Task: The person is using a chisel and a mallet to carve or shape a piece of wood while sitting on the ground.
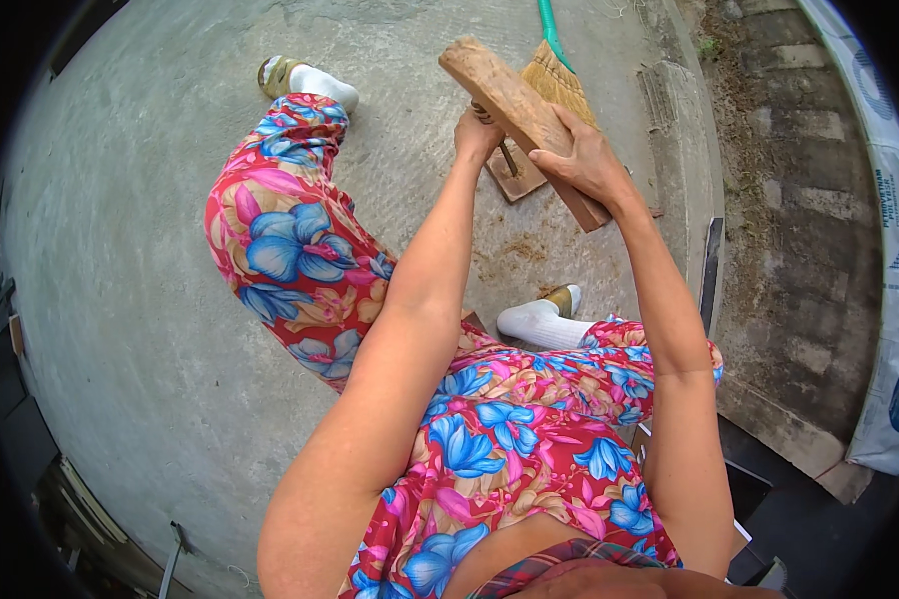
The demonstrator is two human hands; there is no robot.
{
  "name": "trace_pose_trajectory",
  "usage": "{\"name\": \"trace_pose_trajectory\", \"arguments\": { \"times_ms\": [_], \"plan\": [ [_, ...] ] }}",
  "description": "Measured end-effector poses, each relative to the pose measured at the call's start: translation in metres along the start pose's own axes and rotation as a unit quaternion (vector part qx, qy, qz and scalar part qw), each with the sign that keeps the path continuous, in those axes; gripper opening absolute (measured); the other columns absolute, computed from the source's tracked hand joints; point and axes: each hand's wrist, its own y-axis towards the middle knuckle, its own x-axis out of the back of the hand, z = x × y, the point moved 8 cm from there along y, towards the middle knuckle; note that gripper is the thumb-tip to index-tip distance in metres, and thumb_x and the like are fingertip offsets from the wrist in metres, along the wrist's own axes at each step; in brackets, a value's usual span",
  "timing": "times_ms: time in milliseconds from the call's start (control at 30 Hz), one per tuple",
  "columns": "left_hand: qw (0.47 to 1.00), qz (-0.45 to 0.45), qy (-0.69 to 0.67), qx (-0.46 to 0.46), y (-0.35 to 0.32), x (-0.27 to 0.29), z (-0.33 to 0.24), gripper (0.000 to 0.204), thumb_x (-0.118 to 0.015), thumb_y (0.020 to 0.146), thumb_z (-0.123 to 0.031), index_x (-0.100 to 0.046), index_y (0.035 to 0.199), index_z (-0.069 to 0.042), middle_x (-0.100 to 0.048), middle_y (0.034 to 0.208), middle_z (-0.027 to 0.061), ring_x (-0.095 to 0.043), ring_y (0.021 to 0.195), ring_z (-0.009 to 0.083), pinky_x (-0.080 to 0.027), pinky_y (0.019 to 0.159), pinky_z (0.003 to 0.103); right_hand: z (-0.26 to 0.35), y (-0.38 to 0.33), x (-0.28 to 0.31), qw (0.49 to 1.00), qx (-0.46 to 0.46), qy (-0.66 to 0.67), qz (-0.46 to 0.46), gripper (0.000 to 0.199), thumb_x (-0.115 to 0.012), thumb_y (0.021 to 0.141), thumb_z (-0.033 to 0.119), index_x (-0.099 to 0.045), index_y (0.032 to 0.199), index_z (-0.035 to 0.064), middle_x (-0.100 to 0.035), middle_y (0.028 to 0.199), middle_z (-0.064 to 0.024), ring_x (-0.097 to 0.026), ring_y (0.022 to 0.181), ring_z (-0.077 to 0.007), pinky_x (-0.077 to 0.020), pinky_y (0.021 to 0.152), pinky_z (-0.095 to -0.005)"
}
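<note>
Red cloth printed with blue flowers [469, 444] covers your body and both legs as you sit low, knees spread, over rough grey concrete [140, 290]. White socks [539, 324] and worn sandals [275, 76] rest on that floor. Loose brown crumbs [519, 255] lie on it ahead of you, between your feet. Beyond them, your left hand [477, 135] is curled around a thin dark rod [509, 160], which slants down to a small flat block [514, 185] lying on the concrete. Your right hand [589, 162] is clamped on a thick wooden plank [519, 108], held tilted above the block; you cannot tell whether plank and rod touch. Just past the plank lies a straw broom [559, 82] with a green handle [548, 25]. Off to your right, the floor meets a raised concrete edge [684, 150], then a dirty strip of paving [794, 210], with a pale printed sheet [884, 270] farthest out.
</note>
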Motion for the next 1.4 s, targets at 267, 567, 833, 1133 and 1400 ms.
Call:
{"name": "trace_pose_trajectory", "arguments": {
  "times_ms": [267,567,833,1133,1400],
  "plan": [
    [0.999,-0.020,0.009,-0.041,0.012,0.008,0.003,0.050,-0.080,0.069,-0.027,-0.063,0.109,-0.003,-0.071,0.106,0.0150,-0.068,0.102,0.0294,-0.053,0.090,0.039,0.017,-0.014,0.033,0.991,0.008,0.111,-0.068,0.083,-0.077,0.075,0.038,-0.046,0.142,-0.0007,-0.063,0.124,-0.0253,-0.064,0.112,-0.0311,-0.0492,0.096,-0.0369],
    [0.995,-0.058,0.000,-0.087,-0.009,-0.001,-0.015,0.051,-0.075,0.077,-0.027,-0.050,0.115,-0.004,-0.069,0.108,0.0171,-0.067,0.103,0.0340,-0.051,0.090,0.043,-0.003,-0.004,0.002,1.000,-0.025,0.015,-0.005,0.083,-0.076,0.073,0.039,-0.047,0.140,-0.0006,-0.064,0.119,-0.0279,-0.065,0.110,-0.0356,-0.0513,0.093,-0.0399],
    [0.995,0.008,-0.014,-0.102,0.015,-0.019,-0.011,0.048,-0.075,0.077,-0.026,-0.054,0.115,-0.005,-0.069,0.107,0.0152,-0.067,0.102,0.0323,-0.051,0.089,0.042,-0.026,-0.010,-0.002,0.997,-0.064,0.036,-0.025,0.089,-0.077,0.075,0.042,-0.044,0.142,-0.0054,-0.060,0.128,-0.0273,-0.060,0.117,-0.0329,-0.0459,0.100,-0.0367],
    [0.991,-0.033,-0.009,-0.133,0.017,-0.014,-0.010,0.046,-0.082,0.074,-0.018,-0.058,0.110,-0.002,-0.069,0.099,0.0092,-0.067,0.084,0.0169,-0.055,0.073,0.032,-0.003,-0.028,0.035,0.972,0.003,0.199,-0.126,0.086,-0.078,0.073,0.037,-0.046,0.139,-0.0077,-0.067,0.115,-0.0228,-0.067,0.105,-0.0281,-0.0511,0.093,-0.0340],
    [0.990,-0.020,-0.040,-0.133,0.015,-0.012,-0.014,0.046,-0.075,0.076,-0.018,-0.057,0.115,-0.002,-0.070,0.102,0.0146,-0.068,0.097,0.0277,-0.052,0.086,0.038,-0.018,-0.028,0.006,0.996,-0.032,0.071,-0.044,0.081,-0.077,0.077,0.036,-0.046,0.141,-0.0022,-0.064,0.121,-0.0193,-0.063,0.108,-0.0238,-0.0485,0.095,-0.0332]
  ]
}}
